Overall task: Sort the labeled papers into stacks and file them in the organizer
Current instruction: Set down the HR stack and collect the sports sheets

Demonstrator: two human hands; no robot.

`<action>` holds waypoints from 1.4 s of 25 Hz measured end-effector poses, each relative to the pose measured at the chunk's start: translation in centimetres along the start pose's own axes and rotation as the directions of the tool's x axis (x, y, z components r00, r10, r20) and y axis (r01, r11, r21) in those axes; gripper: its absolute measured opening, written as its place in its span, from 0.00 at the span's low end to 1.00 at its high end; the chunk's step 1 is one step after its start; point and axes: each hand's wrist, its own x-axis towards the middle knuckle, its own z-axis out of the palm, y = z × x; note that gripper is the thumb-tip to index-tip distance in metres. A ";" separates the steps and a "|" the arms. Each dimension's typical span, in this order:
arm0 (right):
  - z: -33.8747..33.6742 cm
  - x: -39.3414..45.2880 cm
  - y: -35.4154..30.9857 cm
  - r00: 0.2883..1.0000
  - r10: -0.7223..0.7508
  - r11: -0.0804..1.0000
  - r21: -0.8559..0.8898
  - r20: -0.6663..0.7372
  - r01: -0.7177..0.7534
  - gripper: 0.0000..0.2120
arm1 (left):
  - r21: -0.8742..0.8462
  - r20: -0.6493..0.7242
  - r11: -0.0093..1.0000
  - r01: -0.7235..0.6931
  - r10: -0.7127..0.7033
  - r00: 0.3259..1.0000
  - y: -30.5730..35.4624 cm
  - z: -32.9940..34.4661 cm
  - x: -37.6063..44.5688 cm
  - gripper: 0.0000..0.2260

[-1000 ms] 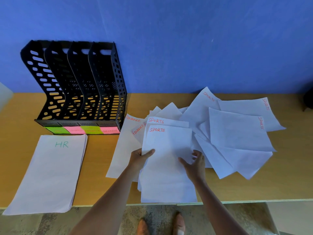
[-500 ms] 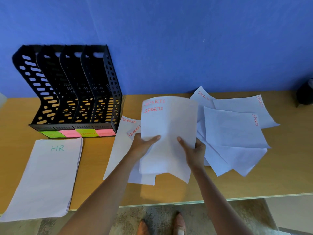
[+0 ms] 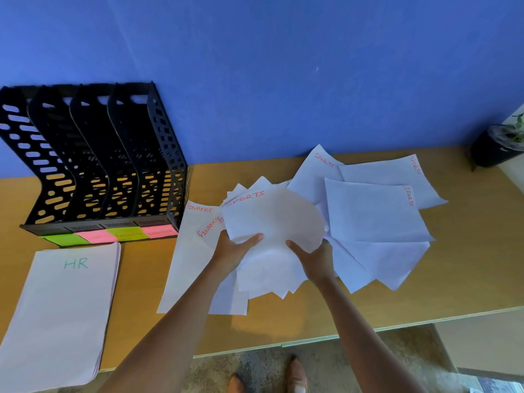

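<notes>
A blue wall (image 3: 283,66) backs the wooden bench (image 3: 283,321). My left hand (image 3: 231,251) and right hand (image 3: 314,259) hold a bundle of SPORTS sheets (image 3: 272,219) lifted off the bench, its edges fanned and uneven. Each grip pinches the bundle's near part, thumb on top and fingers curled under, so both are closed on paper. Just left of my left grip, partly under the bundle, lie the FINANCE sheets (image 3: 190,251), flat on the bench. Right of my right grip spread more loose sheets (image 3: 374,214) marked SPORTS, overlapping one another at odd angles. Well to the left of my grip sits the HR stack (image 3: 62,307), squared up at the bench's near edge. Beyond it, against the wall, stands the black organizer (image 3: 93,160) with four slots, and coloured notes (image 3: 113,235) along its front. Far right of my grip, at the wall, is a dark pot (image 3: 493,148) with a plant.
</notes>
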 end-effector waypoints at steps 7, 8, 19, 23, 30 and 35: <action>-4.4 4.5 2.0 0.990 -0.126 0.948 -0.288 0.057 0.137 0.24 | 0.085 -0.073 0.996 0.024 -0.018 0.997 0.1 -0.2 2.2 0.14; -5.1 5.3 2.2 0.993 -0.117 0.940 -0.324 -0.001 0.110 0.25 | 0.108 -0.062 0.993 0.056 -0.049 0.997 0.0 -0.2 2.4 0.15; -4.9 10.8 4.2 0.970 0.215 0.623 -0.749 -0.112 -0.224 0.36 | 0.203 -0.006 0.918 0.341 -0.347 0.938 -4.0 0.8 2.9 0.18; -4.5 10.7 4.8 0.979 0.196 0.536 -0.829 -0.063 -0.161 0.23 | 0.258 -0.083 0.890 0.377 -0.368 0.926 -5.6 0.6 3.2 0.15; -4.4 7.6 3.9 0.979 -0.196 0.670 -0.720 0.061 0.179 0.19 | 0.240 -0.072 0.871 0.430 -0.425 0.902 -6.3 0.3 3.6 0.16; -4.9 2.6 5.1 0.770 -0.434 0.613 -0.474 0.468 0.633 0.19 | -0.161 -0.126 0.812 0.561 -0.580 0.804 -4.8 0.9 3.9 0.28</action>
